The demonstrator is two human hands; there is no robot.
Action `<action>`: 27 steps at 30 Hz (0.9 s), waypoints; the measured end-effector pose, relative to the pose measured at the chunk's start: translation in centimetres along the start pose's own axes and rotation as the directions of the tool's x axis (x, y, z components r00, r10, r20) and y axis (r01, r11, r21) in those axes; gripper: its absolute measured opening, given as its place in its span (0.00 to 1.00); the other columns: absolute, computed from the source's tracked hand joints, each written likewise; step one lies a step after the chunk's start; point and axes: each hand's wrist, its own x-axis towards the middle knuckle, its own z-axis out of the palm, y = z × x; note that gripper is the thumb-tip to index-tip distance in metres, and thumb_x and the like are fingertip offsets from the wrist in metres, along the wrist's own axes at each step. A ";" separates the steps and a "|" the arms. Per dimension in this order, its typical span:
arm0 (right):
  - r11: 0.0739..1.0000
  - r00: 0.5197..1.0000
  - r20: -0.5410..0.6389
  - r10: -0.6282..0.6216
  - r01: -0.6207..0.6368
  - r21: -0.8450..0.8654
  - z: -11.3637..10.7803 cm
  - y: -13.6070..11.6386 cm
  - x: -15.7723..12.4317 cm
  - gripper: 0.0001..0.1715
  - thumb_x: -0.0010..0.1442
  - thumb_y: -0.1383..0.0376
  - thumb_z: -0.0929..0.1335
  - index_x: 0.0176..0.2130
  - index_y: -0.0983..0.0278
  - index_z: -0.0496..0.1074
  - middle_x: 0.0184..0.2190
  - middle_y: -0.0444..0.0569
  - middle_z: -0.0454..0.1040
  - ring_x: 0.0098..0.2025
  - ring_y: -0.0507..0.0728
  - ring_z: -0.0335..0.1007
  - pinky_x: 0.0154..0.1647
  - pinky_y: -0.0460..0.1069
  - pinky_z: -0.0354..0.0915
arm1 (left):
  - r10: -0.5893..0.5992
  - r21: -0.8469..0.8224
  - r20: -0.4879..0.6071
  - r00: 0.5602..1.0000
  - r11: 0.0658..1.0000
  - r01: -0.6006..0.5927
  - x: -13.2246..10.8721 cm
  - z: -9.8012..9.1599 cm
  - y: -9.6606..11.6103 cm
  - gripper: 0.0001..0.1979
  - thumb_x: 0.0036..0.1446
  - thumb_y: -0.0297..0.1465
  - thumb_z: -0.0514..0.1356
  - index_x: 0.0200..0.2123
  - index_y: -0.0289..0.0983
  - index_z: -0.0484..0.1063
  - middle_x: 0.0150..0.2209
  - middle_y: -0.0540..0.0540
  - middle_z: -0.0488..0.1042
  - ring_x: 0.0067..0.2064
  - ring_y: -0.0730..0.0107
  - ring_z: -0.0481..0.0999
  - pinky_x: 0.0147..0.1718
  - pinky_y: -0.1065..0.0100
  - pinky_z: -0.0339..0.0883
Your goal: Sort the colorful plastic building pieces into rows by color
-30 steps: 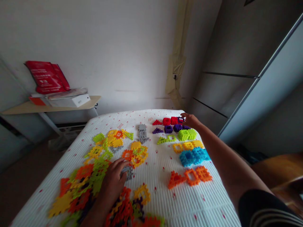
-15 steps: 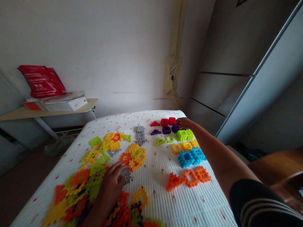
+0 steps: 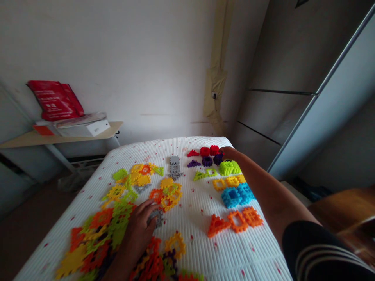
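Observation:
My left hand (image 3: 143, 221) rests low over the bed, thumb and fingers curled around a grey toothed plastic piece (image 3: 158, 217). Orange and yellow interlocking pieces (image 3: 171, 197) lie just beyond its fingertips. Under and around the left forearm spreads a mixed pile of green, orange and yellow pieces (image 3: 101, 218). Far out on the right, my right hand (image 3: 227, 150) reaches the end of the red and purple rows, beside a purple stack (image 3: 218, 158). Its fingers are mostly hidden and small, so their grip is unclear.
Sorted rows run along the right edge: red (image 3: 205, 151), lime green (image 3: 230, 168), yellow (image 3: 232, 181), blue (image 3: 238, 196) and orange (image 3: 236, 221). Grey pieces (image 3: 175, 167) lie mid-bed. A side table (image 3: 115, 128) holds a white box and red bag. A wardrobe (image 3: 278, 70) stands right.
The view has shifted very slightly. Both hands stay at the same spots, and no piece has visibly moved.

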 end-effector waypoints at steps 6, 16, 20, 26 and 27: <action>1.000 1.000 -0.028 -0.012 0.012 0.010 0.5 0.1 0.0 0.17 0.61 0.62 0.67 0.48 0.67 0.68 0.46 0.52 0.70 0.45 0.58 0.69 0.45 0.55 0.67 | -0.006 -0.012 0.013 1.000 1.000 0.006 0.0 -0.1 0.1 0.16 0.48 0.34 0.53 0.37 0.39 0.77 0.47 0.41 0.74 0.50 0.57 0.71 0.52 0.53 0.64; 0.999 0.962 -0.271 0.012 -0.003 0.033 -3.4 -2.3 -3.2 0.31 0.50 0.74 0.68 0.54 0.66 0.67 0.46 0.52 0.75 0.46 0.60 0.71 0.45 0.49 0.66 | -0.007 -0.003 0.021 1.000 1.000 0.007 -0.1 0.0 0.4 0.16 0.47 0.30 0.52 0.38 0.40 0.76 0.47 0.43 0.73 0.50 0.59 0.71 0.53 0.55 0.64; 0.980 0.888 -0.433 -0.155 0.193 0.044 -4.9 -5.7 -7.7 0.29 0.52 0.70 0.67 0.55 0.65 0.67 0.44 0.52 0.75 0.44 0.59 0.72 0.45 0.49 0.66 | -0.029 -0.022 0.001 1.000 0.999 0.029 0.1 -1.2 1.7 0.16 0.48 0.27 0.51 0.36 0.39 0.76 0.44 0.44 0.74 0.49 0.61 0.71 0.53 0.57 0.63; 0.833 0.698 -0.609 -0.377 0.543 0.106 -5.4 -11.1 -17.0 0.23 0.58 0.61 0.65 0.53 0.57 0.66 0.46 0.50 0.73 0.40 0.59 0.73 0.42 0.54 0.69 | -0.081 -0.109 -0.160 0.984 0.992 0.064 0.4 -5.6 3.7 0.14 0.52 0.26 0.49 0.37 0.38 0.74 0.42 0.46 0.75 0.47 0.66 0.72 0.52 0.63 0.63; 0.813 0.693 -0.611 -0.383 0.566 0.132 -5.4 -11.8 -18.2 0.22 0.59 0.60 0.65 0.53 0.56 0.66 0.45 0.50 0.74 0.37 0.58 0.73 0.39 0.53 0.70 | -0.089 -0.128 -0.173 0.981 0.989 0.068 0.4 -6.3 4.0 0.14 0.53 0.26 0.49 0.38 0.38 0.74 0.41 0.46 0.75 0.46 0.67 0.72 0.51 0.64 0.63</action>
